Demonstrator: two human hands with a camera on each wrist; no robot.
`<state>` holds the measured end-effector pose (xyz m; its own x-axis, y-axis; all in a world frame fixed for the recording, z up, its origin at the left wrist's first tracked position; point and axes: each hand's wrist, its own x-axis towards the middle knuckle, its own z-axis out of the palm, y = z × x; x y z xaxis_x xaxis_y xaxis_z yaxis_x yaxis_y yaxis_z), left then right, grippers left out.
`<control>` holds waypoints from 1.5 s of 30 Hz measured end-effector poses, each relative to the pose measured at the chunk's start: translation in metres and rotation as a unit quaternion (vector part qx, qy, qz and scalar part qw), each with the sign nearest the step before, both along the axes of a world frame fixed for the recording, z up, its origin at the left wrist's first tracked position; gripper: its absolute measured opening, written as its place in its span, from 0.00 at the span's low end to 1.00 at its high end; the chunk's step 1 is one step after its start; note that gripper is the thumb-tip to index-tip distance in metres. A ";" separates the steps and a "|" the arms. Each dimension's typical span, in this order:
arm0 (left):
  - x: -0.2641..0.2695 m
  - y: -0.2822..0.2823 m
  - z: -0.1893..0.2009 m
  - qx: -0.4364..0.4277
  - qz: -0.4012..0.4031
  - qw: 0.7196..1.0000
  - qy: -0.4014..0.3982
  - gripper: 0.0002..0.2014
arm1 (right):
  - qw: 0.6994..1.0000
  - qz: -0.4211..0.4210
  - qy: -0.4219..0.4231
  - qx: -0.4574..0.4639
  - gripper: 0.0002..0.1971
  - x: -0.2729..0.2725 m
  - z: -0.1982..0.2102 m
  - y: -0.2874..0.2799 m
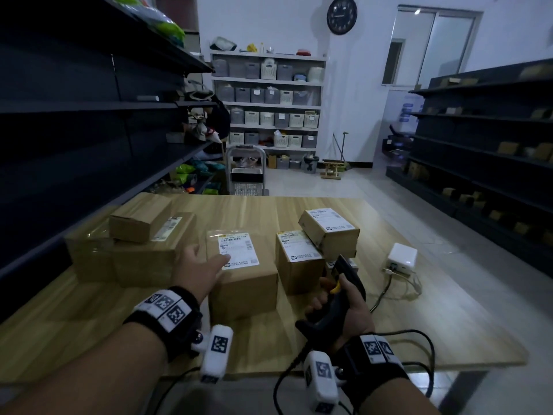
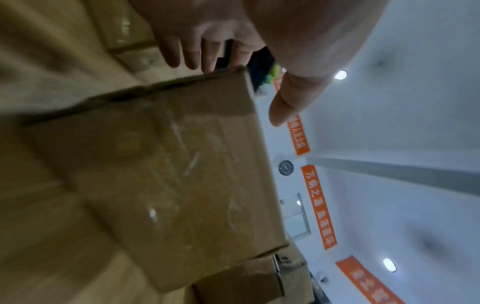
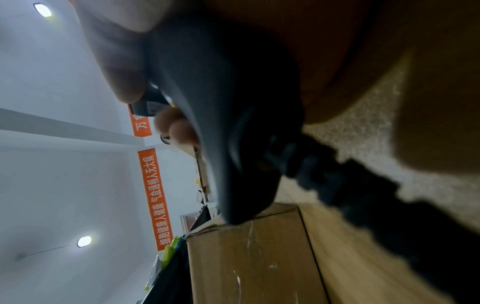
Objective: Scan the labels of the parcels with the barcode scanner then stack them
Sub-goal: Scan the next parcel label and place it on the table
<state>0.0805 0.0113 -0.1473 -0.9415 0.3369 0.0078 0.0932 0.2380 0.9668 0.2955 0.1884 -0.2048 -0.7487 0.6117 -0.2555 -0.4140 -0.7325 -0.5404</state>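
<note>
right now the left hand [image 1: 199, 269] reaches forward with straight, spread fingers, its fingertips at the near left edge of the top of the middle parcel [image 1: 244, 275]; from the left wrist view the fingers [image 2: 182, 51] sit past the far edge of that box's taped side [image 2: 166, 174] with the thumb [image 2: 291, 98] held apart, so nothing is gripped. the right hand [image 1: 344, 307] is wrapped round the grip of the black barcode scanner [image 1: 344, 283], whose head points forward toward the parcels; in the right wrist view the scanner [image 3: 221, 102] fills the frame with fingertips [image 3: 176, 127] curled round its front, and its dark cable [image 3: 363, 185] trails off to the right.

the middle parcel stands on the wooden table [image 1: 89, 324] with a white shipping label [image 1: 238, 250] facing up. just right of it stands a second labelled parcel [image 1: 294, 262], and a smaller labelled box [image 1: 330, 227] lies tilted on top of another box behind that one. to the left sits a stack: a small brown box [image 1: 139, 218] on top of larger flat cartons [image 1: 140, 259]. a white adapter block [image 1: 402, 257] with wires rests near the table's right side. dark shelving [image 1: 74, 115] lines the left, and a round clock [image 1: 341, 15] hangs on the far wall.
</note>
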 end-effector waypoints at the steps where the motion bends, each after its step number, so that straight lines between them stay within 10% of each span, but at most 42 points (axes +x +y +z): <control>1: -0.001 -0.001 -0.009 0.013 -0.004 0.999 -0.029 0.41 | 1.000 0.009 -0.001 0.011 0.23 -0.001 0.000 -0.001; 20: 0.032 -0.009 -0.040 0.137 -0.056 0.987 -0.056 0.23 | 0.986 0.137 0.021 0.092 0.49 -0.004 -0.005 -0.007; 26: 0.026 -0.009 -0.039 0.174 -0.076 0.978 -0.089 0.30 | 0.992 0.118 0.002 0.052 0.34 -0.002 -0.001 -0.008; 32: 0.009 -0.009 -0.044 0.193 -0.113 0.964 -0.145 0.28 | 0.986 0.141 0.016 0.084 0.43 -0.004 -0.005 -0.007; 38: -0.007 -0.008 -0.062 0.269 -0.138 0.930 -0.209 0.68 | 0.987 0.139 0.028 0.074 0.49 -0.006 -0.006 -0.005; 45: -0.006 -0.015 -0.063 0.385 -0.115 0.889 -0.221 0.41 | 0.995 0.088 -0.003 0.050 0.23 -0.004 0.006 -0.015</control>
<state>0.0742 -0.0040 -0.2106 -0.8168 0.5759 -0.0338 -0.3755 -0.4862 0.7890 0.2910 0.1732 -0.1989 -0.8447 0.4945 -0.2047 -0.2810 -0.7353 -0.6167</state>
